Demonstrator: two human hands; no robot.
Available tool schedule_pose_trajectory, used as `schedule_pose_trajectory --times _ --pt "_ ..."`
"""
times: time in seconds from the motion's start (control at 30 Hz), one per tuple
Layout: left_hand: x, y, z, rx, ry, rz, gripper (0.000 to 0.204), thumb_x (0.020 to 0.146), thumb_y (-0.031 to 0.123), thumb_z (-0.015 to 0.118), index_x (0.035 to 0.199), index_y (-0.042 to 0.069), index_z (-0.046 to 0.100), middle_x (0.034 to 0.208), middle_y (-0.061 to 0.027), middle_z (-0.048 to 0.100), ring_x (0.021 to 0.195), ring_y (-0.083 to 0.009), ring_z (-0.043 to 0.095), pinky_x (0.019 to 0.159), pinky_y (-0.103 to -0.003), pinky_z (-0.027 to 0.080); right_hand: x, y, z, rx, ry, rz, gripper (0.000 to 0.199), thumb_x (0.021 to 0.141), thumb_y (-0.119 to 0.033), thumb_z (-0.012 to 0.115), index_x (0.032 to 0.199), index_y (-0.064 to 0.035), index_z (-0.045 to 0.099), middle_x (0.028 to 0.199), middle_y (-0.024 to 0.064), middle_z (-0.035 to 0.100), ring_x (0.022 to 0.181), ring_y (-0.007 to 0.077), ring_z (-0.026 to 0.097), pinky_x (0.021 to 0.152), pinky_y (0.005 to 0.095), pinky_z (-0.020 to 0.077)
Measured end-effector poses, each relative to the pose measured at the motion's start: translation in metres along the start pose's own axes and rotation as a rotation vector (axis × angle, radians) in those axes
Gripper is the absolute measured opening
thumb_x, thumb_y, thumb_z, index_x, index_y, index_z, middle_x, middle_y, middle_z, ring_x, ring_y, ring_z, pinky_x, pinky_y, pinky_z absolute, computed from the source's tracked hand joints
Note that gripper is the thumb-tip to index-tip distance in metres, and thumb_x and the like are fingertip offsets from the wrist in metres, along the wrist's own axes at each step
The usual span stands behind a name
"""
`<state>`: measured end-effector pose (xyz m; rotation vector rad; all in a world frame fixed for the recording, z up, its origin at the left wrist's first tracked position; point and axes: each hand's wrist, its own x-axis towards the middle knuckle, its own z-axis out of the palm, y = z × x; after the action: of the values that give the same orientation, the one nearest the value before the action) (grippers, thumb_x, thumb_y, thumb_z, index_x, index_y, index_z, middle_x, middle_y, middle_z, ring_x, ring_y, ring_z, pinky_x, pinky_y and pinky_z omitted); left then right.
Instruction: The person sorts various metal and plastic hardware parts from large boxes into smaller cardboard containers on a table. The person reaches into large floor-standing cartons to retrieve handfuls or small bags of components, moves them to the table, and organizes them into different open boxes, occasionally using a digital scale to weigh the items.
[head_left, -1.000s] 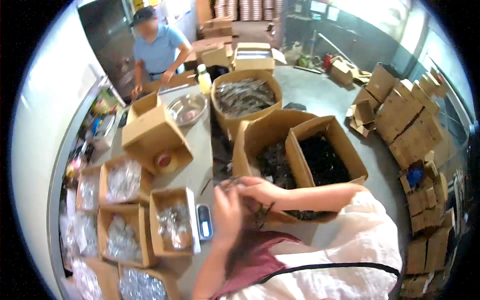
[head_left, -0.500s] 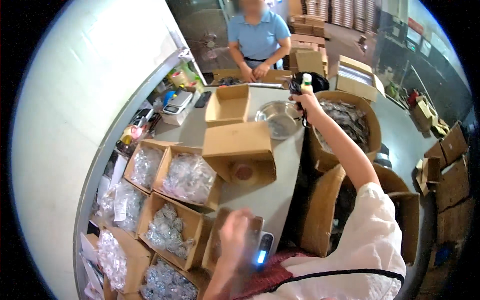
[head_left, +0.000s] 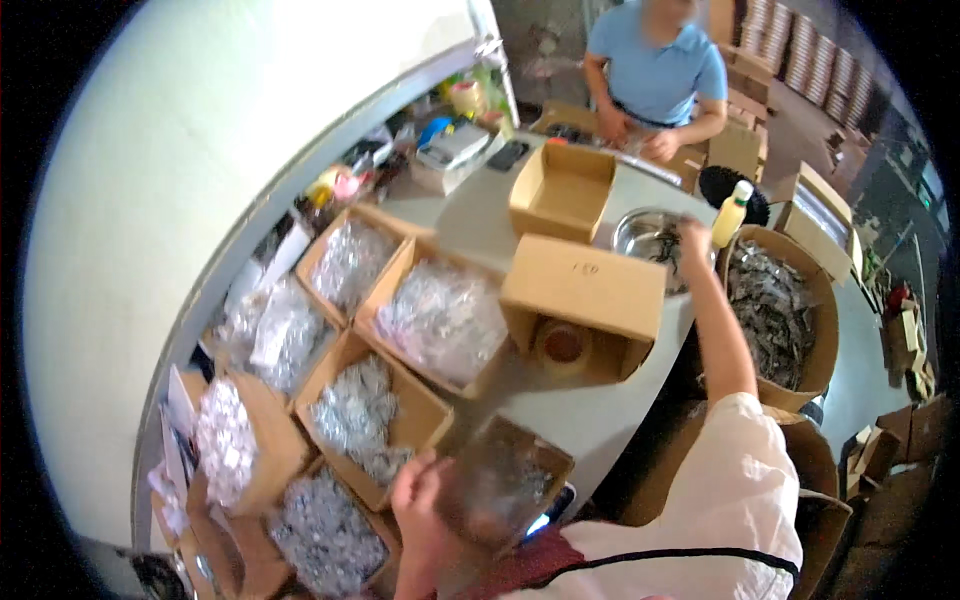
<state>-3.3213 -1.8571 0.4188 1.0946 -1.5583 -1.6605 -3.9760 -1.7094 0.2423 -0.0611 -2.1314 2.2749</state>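
My right hand (head_left: 694, 248) is at the right rim of a steel bowl (head_left: 625, 232) that holds dark strips (head_left: 668, 245). Blur covers its fingertips, so its grip does not show. Down in front, my left hand (head_left: 420, 490) is closed, its fingers bent, between a box of silvery bags (head_left: 358, 415) and a small brown tray (head_left: 553, 458). Whatever it holds is hidden. Blurred clear and dark pieces lie in the tray. Beside it glows the display of a small scale (head_left: 540, 523).
Cardboard boxes of clear bags (head_left: 440, 315) crowd the left. A box on its side (head_left: 590, 275) with a tape roll (head_left: 563, 343) stands mid-table. At right are a box of dark strips (head_left: 775, 310) and a yellowish bottle (head_left: 733, 212). Across the table stands a person in blue (head_left: 655, 70).
The view has swung left, shifting things rightward. My right hand, which held dark strips beside the bowl, is now over it, and dark strips lie inside. My left hand has moved left off the tray.
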Motion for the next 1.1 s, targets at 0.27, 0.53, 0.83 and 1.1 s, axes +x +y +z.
schedule_pose_trajectory --times 0.27,0.53,0.83,1.1 --pt "-0.023 -0.005 -0.064 -0.225 0.241 0.128 0.016 0.09 0.003 0.052 0.103 -0.004 0.059 0.106 -0.0111 0.061 0.098 -0.0216 0.061 0.089 -0.036 0.05 -0.171 -0.226 -0.129 0.243 -0.36 -0.378 0.027 0.089 -0.003 0.047 0.111 0.0084 0.058 0.118 0.017 0.059 0.105 0.0268 0.06 0.092 0.0346 0.0496" --pt "-0.06 -0.033 -0.112 -0.217 0.12 -0.017 0.02 0.092 0.01 0.056 0.109 0.0 0.06 0.109 -0.0093 0.062 0.098 -0.019 0.061 0.085 -0.031 0.049 -0.369 -0.213 -0.095 -0.446 -0.756 -0.359 0.018 0.081 -0.002 0.055 0.095 0.0037 0.064 0.094 0.0084 0.064 0.081 0.0148 0.06 0.075 0.0267 0.0463" --pt "-0.09 -0.09 -0.108 -0.112 0.075 -0.183 0.048 0.095 0.029 0.055 0.132 0.003 0.041 0.126 -0.0139 0.052 0.115 -0.0234 0.053 0.088 -0.037 0.05 -0.406 -0.089 -0.04 -0.67 -1.287 0.052 0.055 0.097 -0.044 0.047 0.137 -0.0062 0.041 0.121 0.0072 0.054 0.111 0.0152 0.053 0.095 0.0344 0.0415" --pt "-0.112 -0.101 -0.058 -0.17 -0.02 -0.51 0.043 0.084 0.035 0.064 0.108 0.001 0.054 0.095 -0.0056 0.054 0.086 -0.0183 0.056 0.08 -0.036 0.05 -0.442 -0.07 -0.005 -0.405 -1.374 0.61 0.055 0.087 -0.047 0.058 0.123 -0.0043 0.058 0.118 0.0062 0.062 0.109 0.018 0.056 0.098 0.0331 0.0407"
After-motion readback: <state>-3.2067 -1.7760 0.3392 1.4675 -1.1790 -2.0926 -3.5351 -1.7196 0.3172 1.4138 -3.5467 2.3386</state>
